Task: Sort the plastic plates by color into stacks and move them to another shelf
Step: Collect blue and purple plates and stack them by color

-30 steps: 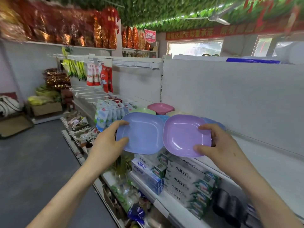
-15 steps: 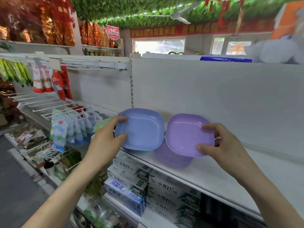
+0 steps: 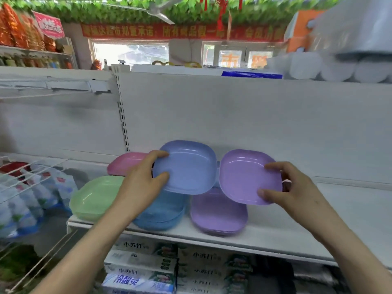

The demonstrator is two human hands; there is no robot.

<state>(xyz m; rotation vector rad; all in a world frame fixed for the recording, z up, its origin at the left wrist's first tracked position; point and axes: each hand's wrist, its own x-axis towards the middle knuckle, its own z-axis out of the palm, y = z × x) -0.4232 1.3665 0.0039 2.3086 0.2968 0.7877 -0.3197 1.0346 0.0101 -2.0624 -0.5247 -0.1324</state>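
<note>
Left hand (image 3: 139, 188) gripping blue plate (image 3: 187, 168), right hand (image 3: 297, 193) gripping purple plate (image 3: 244, 177), rims just apart above white shelf (image 3: 318, 225)

Item: one person, two limbs in view. Left hand (image 3: 142, 184): bare. Left forearm (image 3: 84, 251): bare, slender, reaching the frame edge below the white shelf (image 3: 297, 236). Right hand (image 3: 297, 194): bare. Right forearm (image 3: 350, 240): bare, slender, likewise below the shelf.

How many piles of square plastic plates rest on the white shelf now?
4: pink pile back left, green pile front left, blue pile centre, purple pile right. The held periwinkle plate and lilac plate may hide more.
</note>
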